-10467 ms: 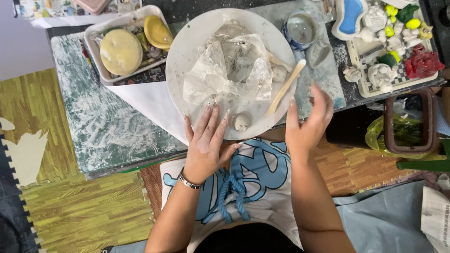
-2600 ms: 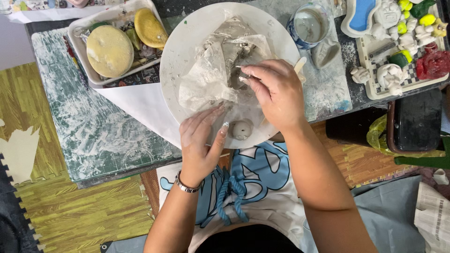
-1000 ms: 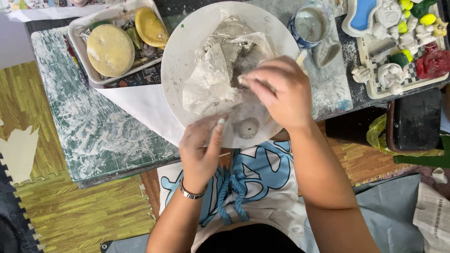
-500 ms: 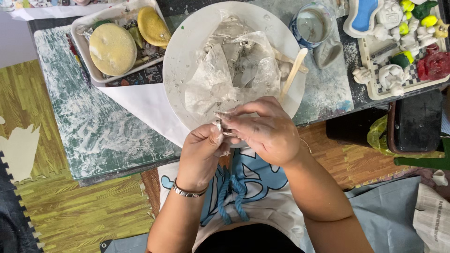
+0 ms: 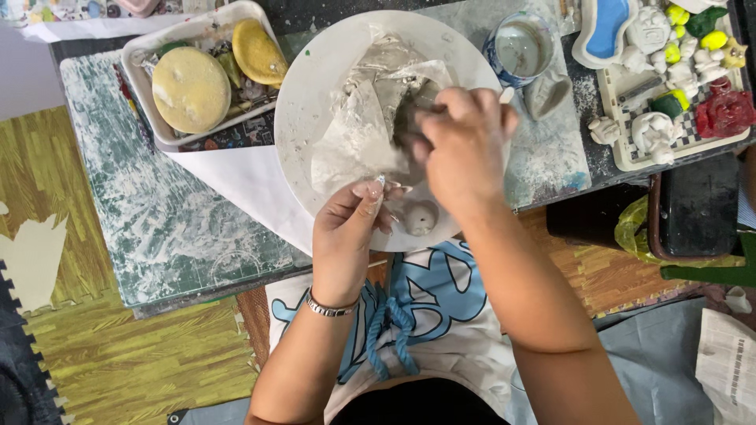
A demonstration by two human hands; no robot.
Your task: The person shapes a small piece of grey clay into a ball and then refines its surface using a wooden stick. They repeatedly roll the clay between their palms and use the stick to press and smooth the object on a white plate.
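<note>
On the round white plate (image 5: 315,102) lies a crumpled sheet of clear plastic wrap smeared with grey clay (image 5: 358,138), spread open across the middle of the plate. The right hand (image 5: 465,145) is bent over the right part of that wrap, its fingers curled down and closed on something dark grey, most likely a lump of wet clay; the knuckles hide what sits between the fingertips, so how much is gripped cannot be told. The left hand (image 5: 350,228) rests at the near rim of the plate, its fingers drawn narrow, thumb and forefinger pinched on the near edge of the wrap or a small bit of clay, which of the two is unclear.

Just beside the left hand, on the plate's near edge, sits a small round ball of pale clay (image 5: 420,216), already shaped and set apart from the wrap. That suggests one piece is formed while the bulk of the clay is unworked in its wrap, so the work looks early to midway.

On the table (image 5: 157,212) a white rectangular tray with yellow round sponges (image 5: 197,83) stands left of the plate, a blue-patterned cup of cloudy water (image 5: 520,47) to its right, and a tray of small painted and unpainted clay figures (image 5: 669,86) at the far right.
</note>
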